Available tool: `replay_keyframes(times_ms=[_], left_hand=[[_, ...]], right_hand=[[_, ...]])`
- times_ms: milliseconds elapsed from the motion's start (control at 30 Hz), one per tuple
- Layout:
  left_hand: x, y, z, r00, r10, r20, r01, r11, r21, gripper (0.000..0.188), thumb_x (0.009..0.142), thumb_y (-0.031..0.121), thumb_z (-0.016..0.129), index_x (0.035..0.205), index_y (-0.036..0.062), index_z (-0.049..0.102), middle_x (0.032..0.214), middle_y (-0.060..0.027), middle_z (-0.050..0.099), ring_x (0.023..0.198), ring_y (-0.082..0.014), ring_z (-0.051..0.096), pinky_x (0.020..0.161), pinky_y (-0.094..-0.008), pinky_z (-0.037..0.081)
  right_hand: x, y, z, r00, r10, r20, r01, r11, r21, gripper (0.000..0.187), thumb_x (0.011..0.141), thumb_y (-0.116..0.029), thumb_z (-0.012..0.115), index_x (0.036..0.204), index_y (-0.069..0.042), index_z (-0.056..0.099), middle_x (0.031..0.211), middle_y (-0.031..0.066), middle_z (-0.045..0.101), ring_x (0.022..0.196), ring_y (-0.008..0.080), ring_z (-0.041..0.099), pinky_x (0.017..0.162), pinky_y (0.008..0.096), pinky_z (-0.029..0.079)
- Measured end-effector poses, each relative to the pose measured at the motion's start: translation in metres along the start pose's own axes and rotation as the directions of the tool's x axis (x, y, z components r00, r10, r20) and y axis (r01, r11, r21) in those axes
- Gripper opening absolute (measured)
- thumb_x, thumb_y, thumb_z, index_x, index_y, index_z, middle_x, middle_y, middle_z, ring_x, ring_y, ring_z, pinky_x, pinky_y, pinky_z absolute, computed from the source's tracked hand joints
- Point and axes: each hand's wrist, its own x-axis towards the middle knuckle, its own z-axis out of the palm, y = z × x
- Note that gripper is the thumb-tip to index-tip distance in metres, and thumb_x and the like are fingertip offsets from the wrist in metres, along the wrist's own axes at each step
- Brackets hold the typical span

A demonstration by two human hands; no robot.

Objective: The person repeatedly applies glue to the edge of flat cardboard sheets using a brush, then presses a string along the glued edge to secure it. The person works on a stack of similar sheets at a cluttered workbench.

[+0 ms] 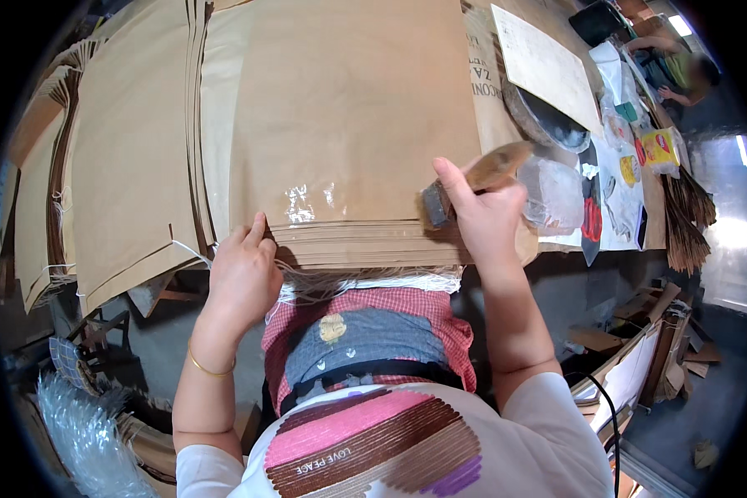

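A stack of brown kraft paper bags lies on the table before me, its near edges fanned in thin steps. Wet, shiny smears gleam on the top bag close to that edge. My right hand grips a wide flat brush by its wooden handle, thumb raised along it; the dark bristles point left, over the stack's near right corner. At the near left corner rests my left hand, index finger stretched out and the others partly bent, holding nothing. White strings hang below the stack's near edge.
More bag stacks lie to the left. On the right are a dark basin partly covered by a white board, a clear plastic tub, red-handled scissors and a yellow packet. Another person works at far right.
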Motion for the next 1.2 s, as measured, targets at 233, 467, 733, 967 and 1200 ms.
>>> replay_keyframes(times_ms=[233, 467, 733, 967, 1200], left_hand=[[0.007, 0.006, 0.001, 1.000, 0.007, 0.021, -0.008, 0.999, 0.035, 0.006, 0.067, 0.001, 0.056, 0.067, -0.0034, 0.052, 0.120, -0.0283, 0.055, 0.091, -0.0352, 0.056, 0.084, -0.0409, 0.047], [0.004, 0.002, 0.003, 1.000, -0.001, 0.019, 0.000, 0.999, 0.049, 0.011, 0.065, 0.005, 0.059, 0.072, -0.0041, 0.057, 0.121, -0.0288, 0.055, 0.090, -0.0325, 0.058, 0.084, -0.0380, 0.047], [0.004, 0.005, 0.001, 0.998, -0.030, 0.054, 0.028, 0.999, 0.036, 0.011, 0.066, 0.005, 0.058, 0.072, -0.0046, 0.056, 0.125, -0.0278, 0.053, 0.099, -0.0341, 0.055, 0.088, -0.0424, 0.044], [-0.022, 0.012, 0.000, 0.988, -0.019, -0.150, 0.000, 0.991, -0.131, 0.004, 0.072, -0.001, 0.057, 0.074, -0.0021, 0.054, 0.127, -0.0258, 0.050, 0.118, -0.0413, 0.045, 0.097, -0.0453, 0.038], [-0.064, 0.012, -0.042, 0.991, 0.020, 0.130, 0.099, 0.535, -0.839, 0.007, 0.078, 0.001, 0.060, 0.078, -0.0014, 0.053, 0.079, -0.0119, 0.060, 0.072, -0.0240, 0.056, 0.065, -0.0320, 0.044]], right_hand=[[-0.029, -0.016, 0.066, 0.969, -0.243, 0.045, 0.227, 0.947, 0.228, 0.010, 0.078, -0.011, 0.068, 0.078, -0.002, 0.062, 0.066, 0.0110, 0.063, 0.059, 0.0234, 0.063, 0.055, 0.0343, 0.050], [-0.008, 0.038, 0.012, 0.986, 0.042, 0.162, -0.021, 0.992, -0.127, 0.028, 0.081, -0.024, 0.058, 0.074, 0.002, 0.063, 0.063, 0.0191, 0.062, 0.055, 0.0354, 0.061, 0.054, 0.0444, 0.049], [0.011, 0.025, -0.013, 0.974, -0.161, 0.160, 0.223, 0.810, -0.542, 0.016, 0.078, -0.013, 0.060, 0.082, 0.002, 0.060, 0.068, 0.0142, 0.062, 0.062, 0.0238, 0.060, 0.057, 0.0347, 0.047], [0.009, 0.054, -0.139, 0.925, 0.021, -0.379, 0.037, 0.988, 0.147, 0.016, 0.083, -0.004, 0.065, 0.100, -0.002, 0.066, 0.080, 0.0048, 0.060, 0.072, 0.0157, 0.057, 0.066, 0.0270, 0.046], [-0.015, 0.094, -0.158, 0.928, -0.364, 0.083, 0.287, 0.553, -0.782, 0.040, 0.072, 0.009, 0.054, 0.108, -0.003, 0.065, 0.100, 0.0145, 0.061, 0.095, 0.0303, 0.059, 0.083, 0.0382, 0.048]])
